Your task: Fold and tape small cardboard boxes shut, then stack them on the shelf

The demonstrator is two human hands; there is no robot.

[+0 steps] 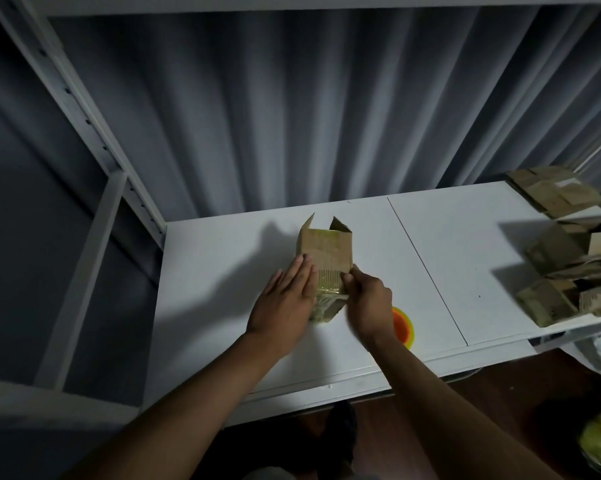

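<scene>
A small brown cardboard box (326,252) lies on its side on the white shelf board (209,271), its open flaps pointing away from me. Yellowish tape covers its near end. My left hand (287,304) rests flat against the box's left side, fingers together. My right hand (368,301) pinches the near right corner of the box at the taped end. An orange and yellow tape roll (403,327) lies on the shelf just right of my right wrist, partly hidden by it.
Several cardboard boxes (569,271), some flattened, are piled at the shelf's right end. A white metal upright (84,109) stands at the left. Grey curtain hangs behind. A seam (427,271) crosses the board. Dark floor lies below.
</scene>
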